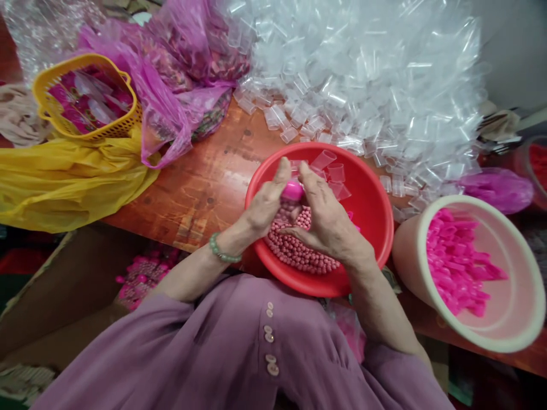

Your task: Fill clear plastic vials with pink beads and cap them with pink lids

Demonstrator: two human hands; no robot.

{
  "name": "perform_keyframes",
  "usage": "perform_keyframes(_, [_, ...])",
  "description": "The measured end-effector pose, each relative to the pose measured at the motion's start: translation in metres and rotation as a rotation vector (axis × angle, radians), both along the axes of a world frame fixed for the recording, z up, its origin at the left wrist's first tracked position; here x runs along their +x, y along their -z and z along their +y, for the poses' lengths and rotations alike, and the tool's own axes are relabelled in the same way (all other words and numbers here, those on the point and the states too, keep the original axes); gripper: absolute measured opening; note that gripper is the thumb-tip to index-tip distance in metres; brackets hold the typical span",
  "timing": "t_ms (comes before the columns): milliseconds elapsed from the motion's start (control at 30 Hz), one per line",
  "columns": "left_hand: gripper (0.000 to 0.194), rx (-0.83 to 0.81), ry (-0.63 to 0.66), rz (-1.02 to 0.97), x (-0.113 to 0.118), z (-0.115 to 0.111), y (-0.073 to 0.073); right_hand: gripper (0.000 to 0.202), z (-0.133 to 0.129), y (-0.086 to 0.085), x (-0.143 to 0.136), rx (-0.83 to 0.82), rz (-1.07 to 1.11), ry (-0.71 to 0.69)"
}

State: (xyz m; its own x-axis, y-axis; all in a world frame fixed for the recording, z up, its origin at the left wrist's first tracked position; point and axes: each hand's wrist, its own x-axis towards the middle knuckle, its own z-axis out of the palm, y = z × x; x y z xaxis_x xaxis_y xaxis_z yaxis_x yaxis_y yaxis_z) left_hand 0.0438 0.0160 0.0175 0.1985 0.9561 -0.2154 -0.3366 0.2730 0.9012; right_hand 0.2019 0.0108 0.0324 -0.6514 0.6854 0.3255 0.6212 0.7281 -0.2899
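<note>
A small clear tube with a bright pink cap is between my two hands, upright over the red basin. My left hand, with a green bead bracelet at the wrist, closes round the tube from the left. From the right, my right hand grips it near the cap, its thumb bent underneath. The lower part of the tube is blurred and partly hidden by fingers. Beneath my hands lie many dusty-pink round beads. Several empty clear tubes rest at the basin's far side.
A large heap of clear tubes covers the table's back. To the right stands a whitish bucket with pink plastic pieces. At left are a yellow basket, a yellow bag and purple bags. A cardboard box sits below the table's edge.
</note>
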Motion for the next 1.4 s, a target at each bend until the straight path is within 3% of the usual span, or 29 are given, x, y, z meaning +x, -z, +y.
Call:
perform_keyframes(67, [0.071, 0.073, 0.069, 0.046, -0.035, -0.014, -0.004, 0.087, 0.004, -0.005, 0.015, -0.061, 0.037, 0.044])
perform_keyframes(167, [0.068, 0.235, -0.131, 0.208, -0.099, -0.045, 0.007, 0.061, 0.011, -0.004, 0.041, -0.123, -0.023, 0.2])
perform_keyframes(267, [0.052, 0.152, -0.345, 0.485, -0.163, -0.083, 0.041, 0.038, 0.019, 0.004, 0.052, -0.266, -0.26, 0.231])
perform_keyframes(333, [0.046, 0.139, -0.392, 0.729, -0.202, -0.109, 0.073, 0.032, 0.025, 0.009, 0.048, -0.349, -0.403, 0.206])
perform_keyframes(367, [0.037, 0.158, -0.396, 0.901, -0.219, -0.122, 0.089, 0.031, 0.028, 0.012, 0.043, -0.367, -0.455, 0.193])
perform_keyframes(467, [0.03, 0.469, -0.33, 1.333, -0.262, -0.15, 0.13, 0.03, 0.039, 0.021, 0.028, -0.341, -0.55, 0.168])
perform_keyframes(567, [0.024, 0.586, -0.252, 1.515, -0.278, -0.159, 0.14, 0.035, 0.051, 0.029, 0.018, -0.335, -0.612, 0.157])
perform_keyframes(633, [0.021, 0.503, -0.243, 1.55, -0.269, -0.153, 0.126, 0.036, 0.057, 0.032, 0.016, -0.351, -0.637, 0.158])
perform_keyframes(733, [0.021, 0.277, -0.207, 1.469, -0.233, -0.132, 0.086, 0.041, 0.062, 0.034, 0.018, -0.371, -0.626, 0.133])
perform_keyframes(800, [0.02, 0.212, -0.245, 1.364, -0.203, -0.115, 0.059, 0.043, 0.065, 0.035, 0.022, -0.401, -0.599, 0.102])
perform_keyframes(867, [0.023, 0.267, -0.166, 1.211, -0.173, -0.099, 0.039, 0.04, 0.068, 0.037, 0.027, -0.431, -0.564, 0.101])
perform_keyframes(967, [0.021, 0.42, -0.135, 1.017, -0.129, -0.078, 0.022, 0.038, 0.069, 0.038, 0.033, -0.435, -0.432, 0.129])
perform_keyframes(1133, [0.019, 0.849, -0.16, 0.791, -0.069, -0.044, 0.022, 0.039, 0.056, 0.027, 0.029, -0.509, 0.009, 0.062])
perform_keyframes(1233, [0.017, 0.954, -0.255, 0.772, -0.049, -0.027, 0.035, 0.041, 0.047, 0.024, 0.02, -0.59, 0.132, 0.029])
perform_keyframes(1300, [0.015, 0.987, -0.343, 0.802, -0.044, -0.02, 0.044, 0.039, 0.043, 0.029, 0.012, -0.616, 0.039, 0.004])
perform_keyframes(1400, [0.015, 1.01, -0.4, 0.789, -0.042, -0.018, 0.054, 0.03, 0.039, 0.039, 0.002, -0.531, -0.386, -0.025])
